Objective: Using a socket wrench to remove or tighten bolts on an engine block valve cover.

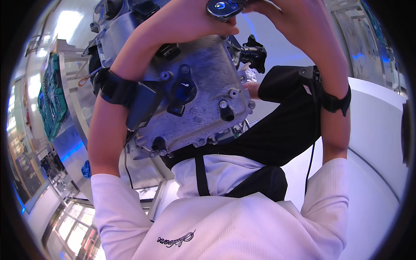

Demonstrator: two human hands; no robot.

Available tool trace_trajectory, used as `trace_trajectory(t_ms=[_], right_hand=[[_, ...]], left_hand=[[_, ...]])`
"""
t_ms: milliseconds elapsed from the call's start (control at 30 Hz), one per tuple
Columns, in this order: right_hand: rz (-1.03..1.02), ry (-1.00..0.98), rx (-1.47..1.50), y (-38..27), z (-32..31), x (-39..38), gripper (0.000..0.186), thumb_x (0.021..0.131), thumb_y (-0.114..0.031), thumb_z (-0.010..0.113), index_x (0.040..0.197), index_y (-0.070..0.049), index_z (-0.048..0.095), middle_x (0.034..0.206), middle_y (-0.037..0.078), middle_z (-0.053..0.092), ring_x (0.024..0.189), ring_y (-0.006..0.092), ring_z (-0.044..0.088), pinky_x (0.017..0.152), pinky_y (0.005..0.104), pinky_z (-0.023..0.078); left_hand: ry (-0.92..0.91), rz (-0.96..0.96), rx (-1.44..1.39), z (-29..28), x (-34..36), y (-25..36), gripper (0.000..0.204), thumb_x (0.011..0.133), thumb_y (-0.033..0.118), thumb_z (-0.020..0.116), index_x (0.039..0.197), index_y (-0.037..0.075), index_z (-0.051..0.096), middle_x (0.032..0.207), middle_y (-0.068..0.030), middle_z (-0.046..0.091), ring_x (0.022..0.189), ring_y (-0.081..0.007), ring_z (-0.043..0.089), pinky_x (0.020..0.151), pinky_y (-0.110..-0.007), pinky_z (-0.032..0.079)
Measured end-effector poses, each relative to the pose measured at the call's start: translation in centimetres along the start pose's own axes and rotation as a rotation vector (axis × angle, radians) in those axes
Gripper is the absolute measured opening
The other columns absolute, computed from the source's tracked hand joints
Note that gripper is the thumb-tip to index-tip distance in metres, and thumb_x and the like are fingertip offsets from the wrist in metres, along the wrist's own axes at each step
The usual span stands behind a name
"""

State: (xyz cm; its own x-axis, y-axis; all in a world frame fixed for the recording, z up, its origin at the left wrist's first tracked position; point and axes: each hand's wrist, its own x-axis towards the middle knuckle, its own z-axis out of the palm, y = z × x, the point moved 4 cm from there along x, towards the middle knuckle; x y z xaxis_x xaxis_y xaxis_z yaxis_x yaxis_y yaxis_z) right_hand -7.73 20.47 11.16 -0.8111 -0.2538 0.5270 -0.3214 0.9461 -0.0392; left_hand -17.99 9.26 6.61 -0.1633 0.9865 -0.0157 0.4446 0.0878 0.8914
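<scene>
At the top edge, a ratchet wrench (222, 9) with a dark, shiny round head lies over the fingers of my left hand (195, 19). That hand is closed around the head. My right hand (277, 9) curls at the handle side from the right, partly cut off by the frame edge. Below both hands sits a large grey metal gearbox housing (203, 86) with bolts along its rim. My left forearm crosses over its upper part. Whatever the wrench's drive end meets is hidden.
A black bracket (255, 54) juts from the housing's right side. Black cloth (286, 104) with bare skin at its end lies to the right. Wrist straps with black devices (147, 102) sit on my forearms. A green panel (52, 97) stands at far left, a white surface (377, 130) at right.
</scene>
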Motion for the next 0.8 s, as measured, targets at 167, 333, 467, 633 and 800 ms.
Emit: trace_trajectory(t_ms=[167,333,467,633,800], right_hand=[[-0.154,0.258,0.137,0.7,1.5,0.0,0.014,0.072,-0.008,0.069,0.086,-0.008,0.066,0.072,0.004,0.065,0.070,0.0248,0.061,0.066,0.0358,0.049],[0.191,-0.119,0.045,-0.1,1.3,-1.0,0.017,0.073,-0.007,0.069,0.090,-0.009,0.067,0.073,0.005,0.065,0.073,0.0258,0.063,0.069,0.0367,0.049],[0.258,-0.162,0.118,-0.1,0.4,-1.4,0.016,0.073,-0.008,0.070,0.089,-0.009,0.067,0.072,0.004,0.065,0.075,0.0261,0.063,0.071,0.0372,0.049],[-0.100,0.252,0.143,1.3,2.5,0.1,0.014,0.070,-0.009,0.073,0.084,-0.009,0.068,0.068,0.004,0.064,0.070,0.0249,0.061,0.067,0.0356,0.048],[0.082,-0.118,0.028,-0.1,-0.6,0.0,0.014,0.070,-0.008,0.073,0.082,-0.008,0.068,0.069,0.005,0.063,0.070,0.0246,0.059,0.065,0.0351,0.047]], left_hand=[[-0.037,0.048,-0.103,0.3,-0.9,-0.4,0.021,0.078,0.003,0.071,0.096,-0.001,0.061,0.081,-0.0017,0.064,0.077,-0.0066,0.055,0.070,-0.026,0.048],[0.072,-0.062,-0.017,0.2,-0.4,-1.1,0.024,0.077,0.003,0.073,0.098,-0.001,0.063,0.080,-0.0013,0.065,0.075,-0.0056,0.054,0.070,-0.025,0.047],[0.009,-0.034,-0.002,-0.2,-0.3,-1.2,0.020,0.075,0.003,0.074,0.093,-0.001,0.064,0.078,-0.0003,0.065,0.073,-0.0050,0.053,0.067,-0.024,0.047],[-0.036,-0.083,0.007,-0.1,-0.5,-1.5,0.013,0.076,0.003,0.073,0.087,-0.001,0.065,0.075,0.0004,0.064,0.072,-0.0050,0.054,0.066,-0.024,0.047],[0.050,0.001,-0.173,0.2,-0.2,-1.3,0.013,0.079,0.001,0.070,0.089,-0.001,0.063,0.076,-0.0003,0.064,0.071,-0.0056,0.055,0.066,-0.025,0.049]])
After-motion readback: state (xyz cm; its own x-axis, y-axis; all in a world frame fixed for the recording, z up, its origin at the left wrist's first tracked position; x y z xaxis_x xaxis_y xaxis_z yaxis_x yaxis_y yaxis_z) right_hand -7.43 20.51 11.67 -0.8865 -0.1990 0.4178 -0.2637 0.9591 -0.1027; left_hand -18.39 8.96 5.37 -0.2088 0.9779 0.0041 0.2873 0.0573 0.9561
